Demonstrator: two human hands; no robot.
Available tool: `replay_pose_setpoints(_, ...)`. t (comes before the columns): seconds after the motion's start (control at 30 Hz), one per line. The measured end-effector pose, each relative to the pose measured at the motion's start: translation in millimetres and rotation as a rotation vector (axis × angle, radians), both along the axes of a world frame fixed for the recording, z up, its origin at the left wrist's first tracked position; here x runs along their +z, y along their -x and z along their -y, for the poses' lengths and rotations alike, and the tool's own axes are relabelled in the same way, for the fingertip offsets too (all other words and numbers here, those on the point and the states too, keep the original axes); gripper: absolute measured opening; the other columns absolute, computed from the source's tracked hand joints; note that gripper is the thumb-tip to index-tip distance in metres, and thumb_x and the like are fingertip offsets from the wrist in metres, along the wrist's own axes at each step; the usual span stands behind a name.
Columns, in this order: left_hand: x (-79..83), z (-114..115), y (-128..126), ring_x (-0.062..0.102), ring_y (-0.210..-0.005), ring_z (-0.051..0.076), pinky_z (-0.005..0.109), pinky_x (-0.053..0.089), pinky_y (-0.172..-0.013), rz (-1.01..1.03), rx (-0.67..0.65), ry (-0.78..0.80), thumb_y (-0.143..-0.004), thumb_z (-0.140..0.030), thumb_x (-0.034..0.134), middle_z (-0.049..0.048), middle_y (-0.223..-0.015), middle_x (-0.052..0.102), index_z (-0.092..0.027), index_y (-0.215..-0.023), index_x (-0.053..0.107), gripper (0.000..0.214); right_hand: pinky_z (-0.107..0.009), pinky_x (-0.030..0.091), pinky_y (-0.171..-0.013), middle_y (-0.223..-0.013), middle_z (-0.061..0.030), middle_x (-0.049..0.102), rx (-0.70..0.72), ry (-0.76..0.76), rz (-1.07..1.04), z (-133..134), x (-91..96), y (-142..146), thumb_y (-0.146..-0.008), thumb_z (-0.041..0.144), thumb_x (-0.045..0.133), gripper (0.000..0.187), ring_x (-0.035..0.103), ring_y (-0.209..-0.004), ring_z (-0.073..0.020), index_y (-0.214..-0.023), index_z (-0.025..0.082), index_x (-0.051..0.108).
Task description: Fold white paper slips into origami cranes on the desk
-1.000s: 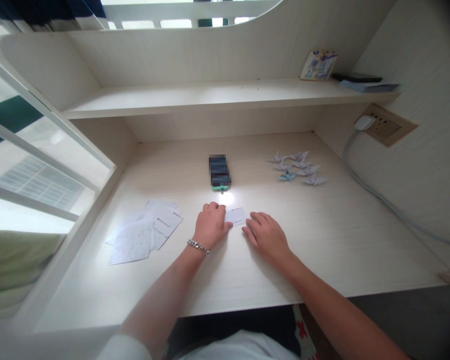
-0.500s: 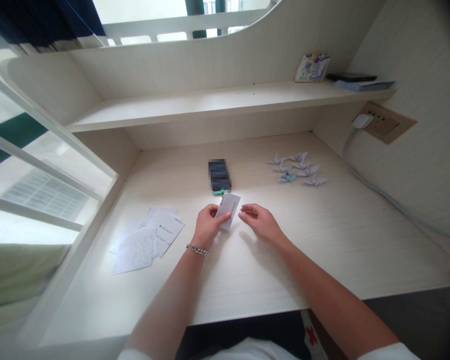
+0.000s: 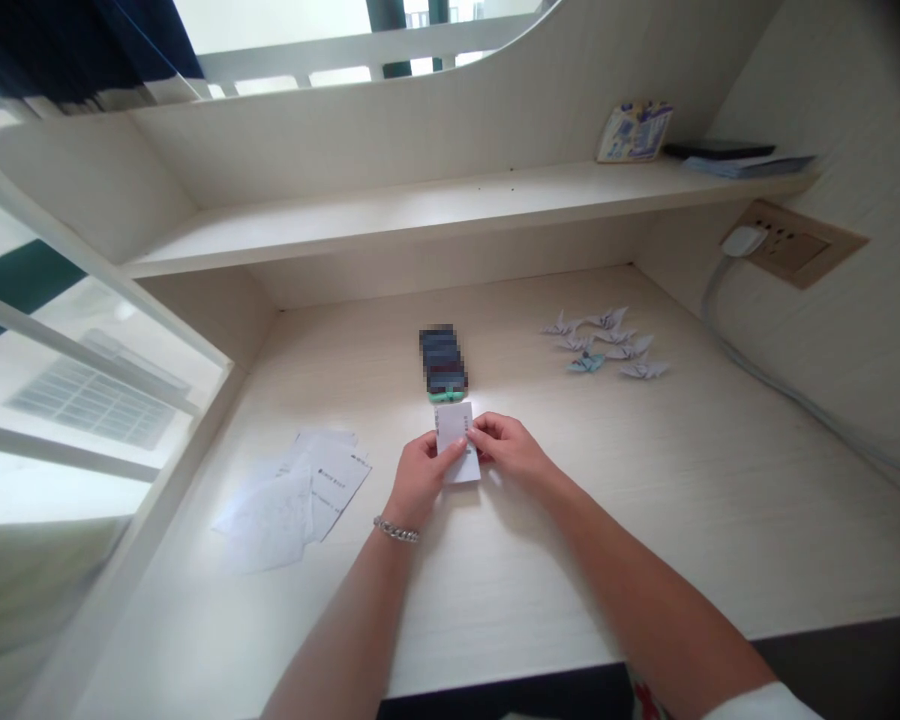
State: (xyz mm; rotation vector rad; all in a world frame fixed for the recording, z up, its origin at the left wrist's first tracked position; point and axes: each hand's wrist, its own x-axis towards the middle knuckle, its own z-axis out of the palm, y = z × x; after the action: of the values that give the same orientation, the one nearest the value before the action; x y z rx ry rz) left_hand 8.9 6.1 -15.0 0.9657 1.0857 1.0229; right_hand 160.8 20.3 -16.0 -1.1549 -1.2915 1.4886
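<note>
The head view looks forward and down on the desk (image 3: 682,480) from nearby, the shelf (image 3: 360,205) crossing the upper frame.

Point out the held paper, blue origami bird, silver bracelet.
Held paper (image 3: 454,424): head view, upper middle of its face.
Blue origami bird (image 3: 586,363): head view, middle of its body.
Silver bracelet (image 3: 396,530): head view, chain's visible middle.

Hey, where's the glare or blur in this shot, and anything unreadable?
Head view: glare whitens part of the loose sheets; pixel blocks cover the dark device; the upper-right corner is dark; print on the held paper is too small to read.
</note>
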Motion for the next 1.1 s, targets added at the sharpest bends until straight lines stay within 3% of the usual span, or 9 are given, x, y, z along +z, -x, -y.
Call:
replay_pose_setpoints(0.1,1.8,-0.8,2.5,0.062,-0.072,0.018,0.030,0.049,-0.065,0.069,0.013,0.029,-0.066,-0.035,0.071,0.0081,-0.085,0.068,-0.012,-0.094,0.065,0.036,-0.024,0.039,-0.052,-0.061,0.0012,0.055,0.039,-0.028,0.086,-1.1,1.4,-5.4,-0.075,0.037,0.059,0.022,0.049,-0.055,-0.0113,-0.071,0.016,0.059)
replay_pose_setpoints(0.3,5.2,-3.2,2.6,0.061,-0.074,0.018,0.034,0.051,-0.071,0.138,0.153,0.077,-0.065,-0.032,0.072,0.0079,-0.084,0.067,-0.011,-0.088,0.064,0.033,-0.026,0.043,-0.060,-0.075,-0.0041,0.064,0.080,0.015,0.093,-0.2,3.8,-10.8,-0.073,0.035,0.061,0.021,0.056,-0.066,-0.0152,-0.078,0.014,0.064)
replay_pose_setpoints(0.53,7.2,-0.1,4.3,0.061,-0.071,0.015,0.027,0.050,-0.062,0.129,0.039,0.100,-0.068,-0.033,0.069,0.0055,-0.080,0.065,-0.013,-0.084,0.063,0.027,-0.026,0.043,-0.052,-0.068,-0.0049,0.063,-0.051,0.035,0.108,-0.6,6.0,-17.9,-0.072,0.037,0.061,0.024,0.056,-0.060,-0.0153,-0.076,0.014,0.064)
replay_pose_setpoints(0.7,6.4,-1.9,7.7,0.059,-0.062,0.012,0.023,0.049,-0.057,0.022,0.108,0.067,-0.069,-0.035,0.068,0.0034,-0.069,0.063,-0.012,-0.072,0.059,0.025,-0.025,0.043,-0.051,-0.068,-0.0051,0.065,-0.024,0.039,0.191,0.4,10.0,-23.1,-0.070,0.036,0.062,0.023,0.056,-0.058,-0.0150,-0.076,0.014,0.068)
replay_pose_setpoints(0.9,8.2,-2.5,7.8,0.061,-0.058,0.014,0.023,0.047,-0.052,-0.030,0.105,0.137,-0.067,-0.038,0.068,0.0045,-0.065,0.063,-0.013,-0.066,0.054,0.028,-0.025,0.041,-0.048,-0.066,-0.0052,0.064,-0.041,0.068,0.203,-1.0,7.4,-24.2,-0.069,0.035,0.063,0.023,0.055,-0.056,-0.0145,-0.076,0.014,0.068)
replay_pose_setpoints(1.1,5.8,-0.6,9.5,0.058,-0.066,0.014,0.024,0.047,-0.057,-0.116,-0.015,0.018,-0.068,-0.035,0.067,0.0053,-0.076,0.064,-0.013,-0.081,0.064,0.026,-0.024,0.036,-0.048,-0.062,-0.0031,0.062,0.076,-0.004,0.294,0.2,3.5,-26.8,-0.071,0.032,0.061,0.020,0.051,-0.054,-0.0127,-0.075,0.014,0.068)
